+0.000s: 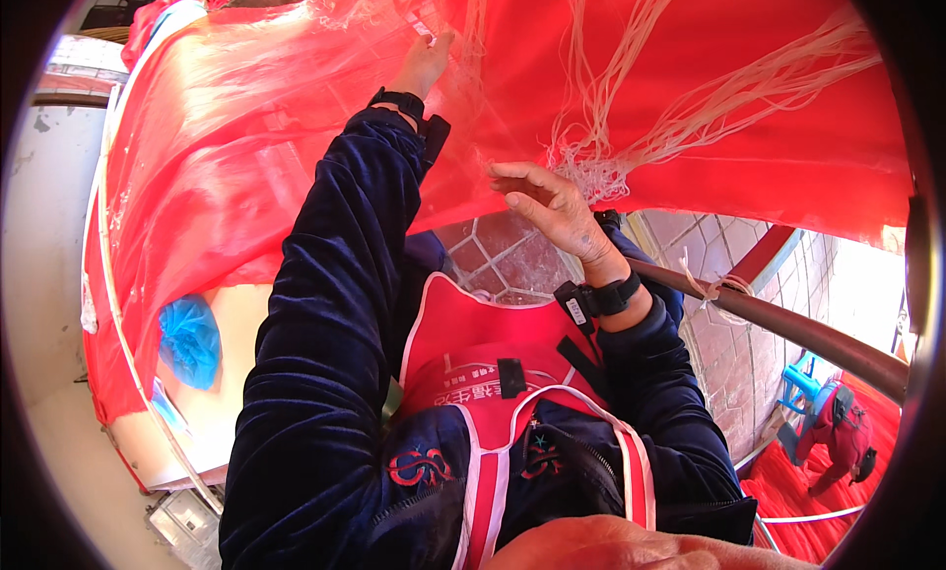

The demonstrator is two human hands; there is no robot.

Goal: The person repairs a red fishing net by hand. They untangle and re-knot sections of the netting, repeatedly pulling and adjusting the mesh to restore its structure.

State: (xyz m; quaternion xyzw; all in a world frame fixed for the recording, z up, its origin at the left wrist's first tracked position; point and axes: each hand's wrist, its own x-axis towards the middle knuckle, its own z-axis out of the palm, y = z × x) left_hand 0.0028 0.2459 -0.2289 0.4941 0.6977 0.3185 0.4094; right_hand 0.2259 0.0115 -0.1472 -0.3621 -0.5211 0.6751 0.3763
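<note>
My left hand (424, 66) reaches up and away over a thin, sheer mesh (325, 102) that lies across red cloth (769, 38). Its fingers are pinched together near a small whitish bit, too small to name. Lower and to the right, my right hand (552, 203) hovers with its fingers loosely curved and the thumb apart, holding nothing that I can see. Just beyond its knuckles sits a tangled bunch of pale strings (596, 176), from which long strands fan out over the red cloth.
A brown pole (788, 332) with cord tied round it runs along the right. On the left, a blue plastic bag (189, 341) rests on a pale surface beside a thin bent rod (103, 210). At lower right, another person (838, 437) bends over red cloth near a blue stool (803, 381).
</note>
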